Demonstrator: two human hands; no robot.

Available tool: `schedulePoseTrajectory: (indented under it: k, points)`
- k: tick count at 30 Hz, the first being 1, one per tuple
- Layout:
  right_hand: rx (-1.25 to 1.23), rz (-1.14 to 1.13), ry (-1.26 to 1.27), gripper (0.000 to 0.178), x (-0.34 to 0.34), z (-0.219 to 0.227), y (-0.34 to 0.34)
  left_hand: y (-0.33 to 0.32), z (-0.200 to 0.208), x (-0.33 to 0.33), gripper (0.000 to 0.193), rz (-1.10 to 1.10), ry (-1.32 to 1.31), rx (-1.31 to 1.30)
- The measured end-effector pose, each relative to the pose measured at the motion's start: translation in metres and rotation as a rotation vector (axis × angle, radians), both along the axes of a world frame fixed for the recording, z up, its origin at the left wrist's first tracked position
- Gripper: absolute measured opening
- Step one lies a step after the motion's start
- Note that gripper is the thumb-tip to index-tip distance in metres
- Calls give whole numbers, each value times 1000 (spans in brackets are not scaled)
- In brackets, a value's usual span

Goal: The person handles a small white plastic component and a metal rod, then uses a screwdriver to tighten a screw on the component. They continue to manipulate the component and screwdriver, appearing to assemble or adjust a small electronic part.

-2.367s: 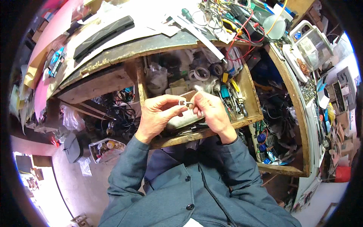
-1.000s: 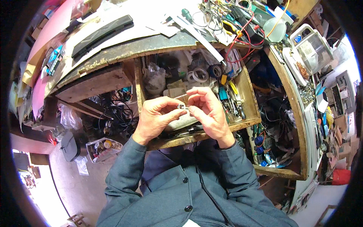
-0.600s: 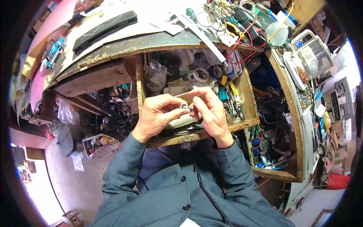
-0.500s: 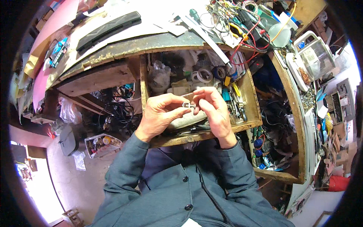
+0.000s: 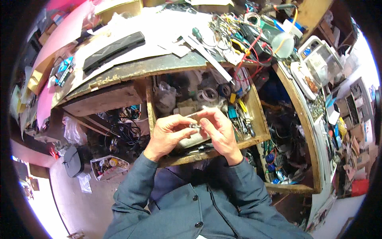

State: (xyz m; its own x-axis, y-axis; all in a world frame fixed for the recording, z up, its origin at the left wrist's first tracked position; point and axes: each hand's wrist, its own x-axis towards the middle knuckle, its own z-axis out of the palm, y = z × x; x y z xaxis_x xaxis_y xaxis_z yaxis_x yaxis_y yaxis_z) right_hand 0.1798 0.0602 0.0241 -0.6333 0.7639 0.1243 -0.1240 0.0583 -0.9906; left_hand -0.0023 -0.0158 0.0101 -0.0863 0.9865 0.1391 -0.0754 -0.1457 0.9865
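A small silvery metal part [image 5: 193, 126] is held up between my two hands, over the opened wooden drawer [image 5: 258, 115]. My left hand [image 5: 167, 133] pinches it from the left between thumb and fingers. Closed around its other end are the thumb and curled fingers of my right hand [image 5: 219, 133], which partly hide it. Its exact kind is too small to tell. Below the hands, a pale object [image 5: 195, 139] lies inside the drawer's near side. Rolls of tape [image 5: 209, 94] and a cluster of hand tools [image 5: 240, 119] lie beyond and to the right.
The workbench above the drawer carries a long black case [image 5: 115, 49], a white metal strip [image 5: 209, 57] and tangled red test leads [image 5: 254, 51]. Another wooden compartment [image 5: 312, 159] with cluttered contents stands at the right. On the floor at left sits a small bin [image 5: 109, 165].
The view has shifted, so the bench and drawer appear lower. My hands have stayed together around the metal part, with the right fingers now bent closer over it.
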Motion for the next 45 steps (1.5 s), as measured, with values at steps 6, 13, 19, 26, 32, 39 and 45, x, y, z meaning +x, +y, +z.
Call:
schedulePoseTrajectory:
  k: [6, 13, 19, 26, 32, 39, 45]
  points:
    - [14, 24, 73, 17, -2, -8, -1, -1, 1, 0, 17, 2, -32, -36]
    - [713, -259, -483, 17, 16, 2, 39, 1, -1, -5, 20, 52, -220, -74]
    - [1113, -355, -1344, 8, 43, -25, 87, 7, 1, -7, 23, 99, -399, -81]
    - [1062, -272, -1377, 12, 35, -19, 97, 3, 3, -13, 32, 98, -468, -123]
    - [965, -414, -1359, 22, 35, -28, 98, 4, 1, -16, 26, 92, -424, -111]
    - [986, -370, -1294, 22, 40, -28, 96, 4, -1, -16, 19, 78, -470, -83]
    - [946, -361, -1458, 13, 35, -21, 100, 3, -5, -15, 22, 73, -455, -68]
